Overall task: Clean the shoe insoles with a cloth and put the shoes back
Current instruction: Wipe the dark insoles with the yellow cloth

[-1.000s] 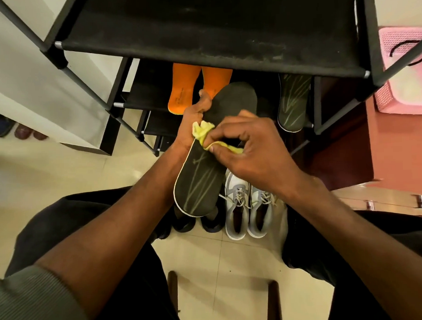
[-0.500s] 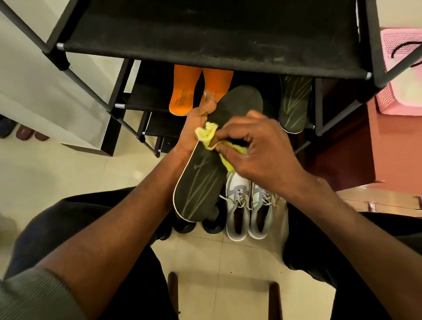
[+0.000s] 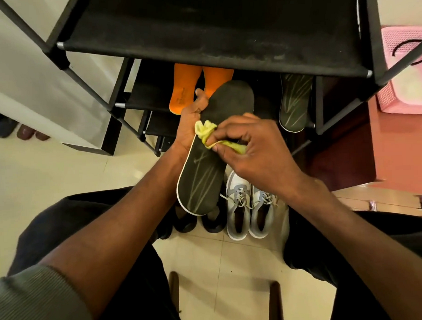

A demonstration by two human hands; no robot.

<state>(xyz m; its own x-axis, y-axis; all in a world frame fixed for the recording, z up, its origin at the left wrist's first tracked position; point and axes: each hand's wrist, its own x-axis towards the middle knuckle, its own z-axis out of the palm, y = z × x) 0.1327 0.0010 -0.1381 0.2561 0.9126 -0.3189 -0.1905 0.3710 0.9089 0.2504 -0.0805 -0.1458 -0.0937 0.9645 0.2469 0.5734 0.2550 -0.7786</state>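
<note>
I've got the left hand (image 3: 190, 120) gripping the dark insole (image 3: 212, 157) along its left edge, held up in front of the shoe rack (image 3: 200, 28). The right hand (image 3: 250, 144) pinches the yellow cloth (image 3: 209, 136) against its middle. The insole runs toe-away, heel-near (slightly tilted), so I'd wipe toward the heel below those fingers.

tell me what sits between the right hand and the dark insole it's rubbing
In the head view a crumpled yellow cloth lies between the right hand and the dark green insole with the white rim, pinched in the fingers.
</note>
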